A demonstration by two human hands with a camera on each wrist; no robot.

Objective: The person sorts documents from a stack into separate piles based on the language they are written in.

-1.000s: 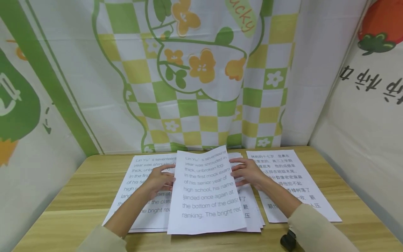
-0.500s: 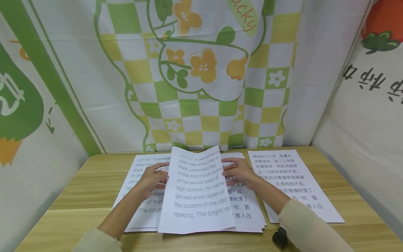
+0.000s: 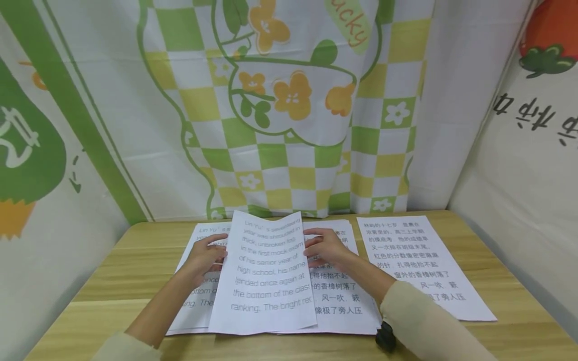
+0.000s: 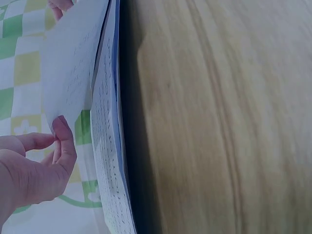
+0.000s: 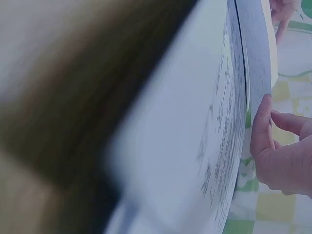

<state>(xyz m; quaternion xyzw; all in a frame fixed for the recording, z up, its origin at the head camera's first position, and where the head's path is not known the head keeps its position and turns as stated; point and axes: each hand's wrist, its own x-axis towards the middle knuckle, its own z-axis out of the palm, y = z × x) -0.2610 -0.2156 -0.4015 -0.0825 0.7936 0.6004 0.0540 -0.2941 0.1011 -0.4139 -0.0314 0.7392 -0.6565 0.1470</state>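
Note:
A printed sheet of paper with English text is held up between both hands, its top edge bowed and its lower edge near the papers below. My left hand pinches its left edge between thumb and fingers, as the left wrist view shows with the sheet and hand. On the opposite edge, my right hand pinches the paper the same way; the right wrist view shows that hand close. Beneath lie an English-text pile at left, partly covered, and a Chinese-text pile in the middle.
Another Chinese-text sheet lies flat at the right of the wooden table. A patterned curtain hangs behind the table's far edge. A small black object sits by the right sleeve.
Both hands have carried the English sheet leftward, from over the gap between the piles to more over the left pile. More of the middle Chinese pile now shows.

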